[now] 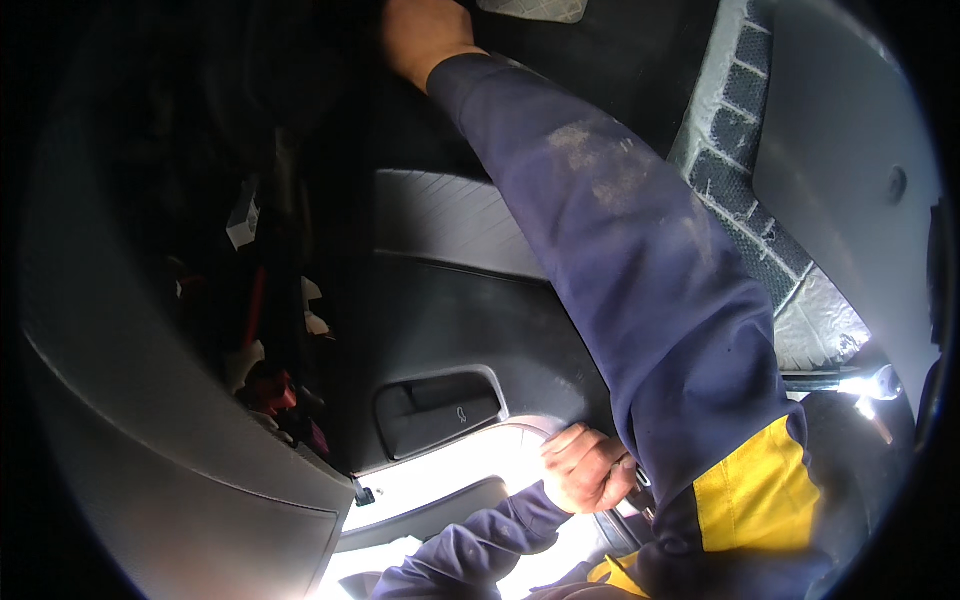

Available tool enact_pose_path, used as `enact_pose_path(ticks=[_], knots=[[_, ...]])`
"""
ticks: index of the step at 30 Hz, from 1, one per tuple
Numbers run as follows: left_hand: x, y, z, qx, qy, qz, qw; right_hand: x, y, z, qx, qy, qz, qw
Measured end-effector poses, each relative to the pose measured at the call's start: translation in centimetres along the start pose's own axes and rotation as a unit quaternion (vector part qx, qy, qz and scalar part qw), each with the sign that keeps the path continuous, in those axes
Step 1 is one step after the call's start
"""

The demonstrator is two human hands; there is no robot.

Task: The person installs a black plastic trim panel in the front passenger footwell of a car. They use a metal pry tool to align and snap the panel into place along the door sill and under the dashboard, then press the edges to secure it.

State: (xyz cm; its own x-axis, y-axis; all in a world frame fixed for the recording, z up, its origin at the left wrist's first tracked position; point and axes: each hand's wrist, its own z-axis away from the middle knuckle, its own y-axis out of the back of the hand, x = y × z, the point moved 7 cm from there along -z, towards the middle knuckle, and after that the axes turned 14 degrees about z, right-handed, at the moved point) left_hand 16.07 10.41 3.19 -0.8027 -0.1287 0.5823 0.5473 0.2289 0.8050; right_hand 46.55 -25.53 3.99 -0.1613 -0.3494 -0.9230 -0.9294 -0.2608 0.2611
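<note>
Across the view runs my right arm in a dark blue sleeve with dusty smudges and a yellow band. At its end my right hand (pixel 428 40) reaches into the dark area at the top, near a pale ribbed pad (pixel 532 8) that looks like a pedal. Darkness and the picture's edge hide its fingers. Lower down, my left hand (pixel 588 470) is closed, its fingers curled beside my right upper arm. A small dark thing (pixel 643 486) shows at its edge, too little of it to name. Above it sits a black release handle (pixel 445 412) in a recessed trim panel (pixel 470 320).
This is a vehicle interior. Inside a dark opening on the left are a white connector (pixel 243 218), a red connector (pixel 275 390) and wiring. A curved grey panel (pixel 190 470) borders it. Padded matting (pixel 738 130) and a shiny metal bar end (pixel 872 385) lie at right.
</note>
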Motion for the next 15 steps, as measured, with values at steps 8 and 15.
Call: enact_pose_path(ticks=[8, 15], knots=[[1.0, -0.1, -0.8, -0.031, -0.055, -0.03, 0.998, -0.9, 1.7, 1.1, 0.167, 0.027, -0.017, 0.985], [0.8, -0.1, -0.6, -0.024, -0.048, -0.021, 0.998, -1.2, 0.4, 0.5, 0.092, 0.047, 0.007, 0.995]])
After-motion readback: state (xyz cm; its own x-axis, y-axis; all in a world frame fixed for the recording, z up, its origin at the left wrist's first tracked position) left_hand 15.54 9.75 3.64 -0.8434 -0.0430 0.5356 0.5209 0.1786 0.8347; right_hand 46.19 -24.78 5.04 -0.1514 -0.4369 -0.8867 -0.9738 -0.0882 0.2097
